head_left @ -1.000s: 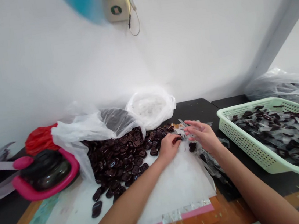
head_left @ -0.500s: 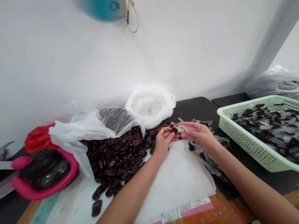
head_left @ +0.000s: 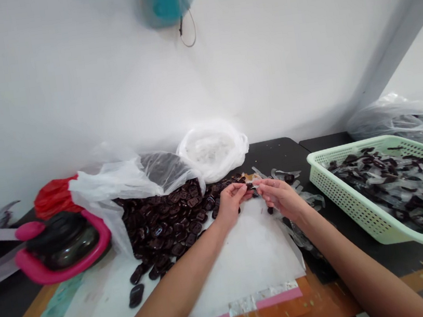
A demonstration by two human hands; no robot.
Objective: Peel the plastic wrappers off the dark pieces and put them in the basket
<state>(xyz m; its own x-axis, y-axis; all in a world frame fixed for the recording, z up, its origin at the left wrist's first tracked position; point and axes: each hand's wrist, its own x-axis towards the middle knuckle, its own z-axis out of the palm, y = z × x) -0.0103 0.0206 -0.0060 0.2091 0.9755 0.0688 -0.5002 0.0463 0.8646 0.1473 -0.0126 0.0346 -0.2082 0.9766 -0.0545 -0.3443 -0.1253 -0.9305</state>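
Observation:
Between my two hands is a small dark brown plastic piece [head_left: 250, 186]. The fingertips of my left hand [head_left: 232, 203] pinch it from the left. My right hand [head_left: 279, 195] is closed at the fingertips on a small clear plastic strip [head_left: 259, 183], which meets the dark piece. Left of my hands, a heap of glossy dark brown pieces [head_left: 165, 222] spills from a white plastic bag [head_left: 116, 182] onto the white sheet [head_left: 245, 258]. Clear strips, some with dark pieces on them [head_left: 301, 235], lie by my right wrist.
A pale green basket [head_left: 360, 211] of dark pieces and clear strips stands at the right. Behind my hands sits a white bag [head_left: 214, 150] holding clear bits. At the left are a pink-rimmed dark object [head_left: 64, 247] and a red bag [head_left: 55, 196]. A teal object [head_left: 166, 2] hangs above, blurred.
My right hand has moved slightly left and down, bringing the clear strip against the dark piece. My left hand stays nearly in place. The hanging teal object has swung or turned.

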